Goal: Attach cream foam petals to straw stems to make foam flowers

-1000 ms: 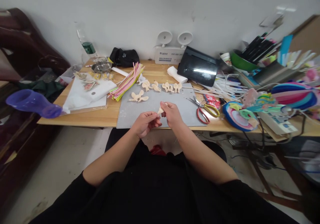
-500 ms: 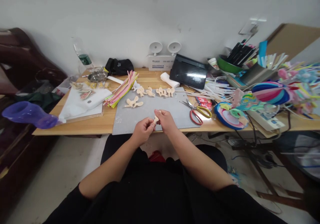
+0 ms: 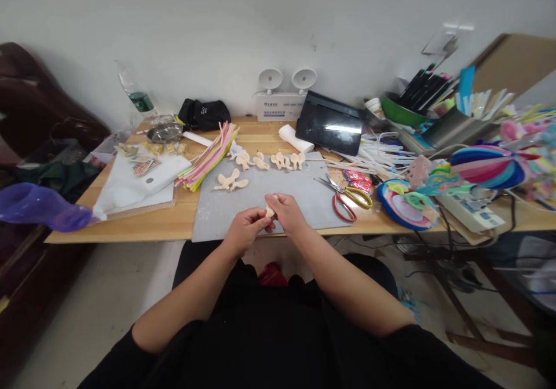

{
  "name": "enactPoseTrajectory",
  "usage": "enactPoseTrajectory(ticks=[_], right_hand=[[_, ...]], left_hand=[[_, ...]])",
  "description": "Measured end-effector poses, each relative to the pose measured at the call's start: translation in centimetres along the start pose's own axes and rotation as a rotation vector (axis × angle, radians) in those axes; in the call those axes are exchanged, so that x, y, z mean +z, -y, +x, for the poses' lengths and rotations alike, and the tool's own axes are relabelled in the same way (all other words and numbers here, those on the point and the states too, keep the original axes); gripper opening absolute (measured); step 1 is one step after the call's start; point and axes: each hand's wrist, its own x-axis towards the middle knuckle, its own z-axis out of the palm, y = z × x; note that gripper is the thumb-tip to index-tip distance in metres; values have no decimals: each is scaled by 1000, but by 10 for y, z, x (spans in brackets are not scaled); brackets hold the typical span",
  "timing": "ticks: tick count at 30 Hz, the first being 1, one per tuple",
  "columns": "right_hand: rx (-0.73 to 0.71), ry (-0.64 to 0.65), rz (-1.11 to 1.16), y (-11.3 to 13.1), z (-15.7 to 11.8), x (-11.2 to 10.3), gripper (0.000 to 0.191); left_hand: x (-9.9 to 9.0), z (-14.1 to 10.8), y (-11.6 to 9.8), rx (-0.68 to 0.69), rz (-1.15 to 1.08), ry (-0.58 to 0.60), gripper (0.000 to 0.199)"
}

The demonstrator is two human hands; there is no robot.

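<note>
Head view: over the near part of the grey mat (image 3: pixel 217 218), both hands are pinching one small cream piece (image 3: pixel 269 210). Its visible part is slanting slightly, its long axis running from the right fingertips down toward the left ones; fingers are hiding its ends, so which end is the front cannot be told. The left hand (image 3: pixel 247 230) is closing thumb and fingers on the lower end, and the right hand (image 3: pixel 287 214) is gripping the upper end.

Beneath the mat, a wooden table (image 3: pixel 182 230) is showing pale grain. Cream shapes (image 3: pixel 231 180) are lying on the mat's far left part, and a row of others (image 3: pixel 286 160) is lining its far edge. Scissors (image 3: pixel 347 197) are resting across the mat's right edge, blades pointing left and away. Pink and yellow strips (image 3: pixel 211 158) are fanning out by its far left corner.

Beyond the mat, a twin-headed lamp (image 3: pixel 280 108) is standing against a pale wall (image 3: pixel 186 30), and a black tray (image 3: pixel 330 124) is leaning to its right.
</note>
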Motion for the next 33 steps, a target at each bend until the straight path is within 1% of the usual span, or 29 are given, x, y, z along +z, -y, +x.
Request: enactPoseTrajectory(ticks=[2,4,5,6,9,10,11,13,14,15,17,18,19,20,22,24,26,29,31,33], right_hand=[[-36,-3,-37,-5,4,-4,40],[-132,-69,-133,-12,9,-14,39],[-164,-105,-197,-16,12,-20,36],[-180,-136,-271,-20,14,-26,33],[-169,-182,-505,-32,22,-39,28],[-170,-176,-579,-35,24,-41,27],[-179,-160,-646,-37,26,-41,26],[-220,-98,-757,-39,30,-39,24],[-244,-66,-803,-40,31,-37,24],[-266,-38,-843,-40,33,-35,24],[-298,2,-896,-40,34,-34,23],[-306,17,-907,-40,34,-34,23],[-309,26,-906,-40,34,-35,23],[-310,32,-898,-40,35,-36,23],[-308,38,-885,-40,35,-37,24],[-304,40,-881,-39,36,-38,23],[-301,50,-873,-39,37,-38,23],[-310,59,-835,-37,38,-38,22],[-319,60,-813,-36,38,-39,22],[-325,62,-804,-36,38,-41,22]], left_hand=[[-2,4,5,-8,16,-24,18],[-11,8,12,-6,44,-95,19],[-18,11,16,0,64,-165,19],[-27,14,18,13,92,-261,21],[-58,24,18,98,250,-595,23],[-68,28,16,148,320,-666,22],[-78,32,13,212,372,-711,21],[-95,41,7,287,492,-692,20],[-102,46,5,280,566,-660,21],[-108,51,3,233,652,-613,22],[-117,59,3,117,818,-570,28],[-119,63,4,108,900,-573,33],[-120,66,6,137,970,-596,38],[-119,70,7,175,1037,-579,45],[-113,79,10,228,1165,-473,58],[-103,89,11,213,1278,-337,66],[-93,100,11,180,1362,-261,63],[-85,111,14,176,1446,-225,41],[-84,114,16,212,1481,-207,27],[-86,115,20,275,1495,-166,23]])
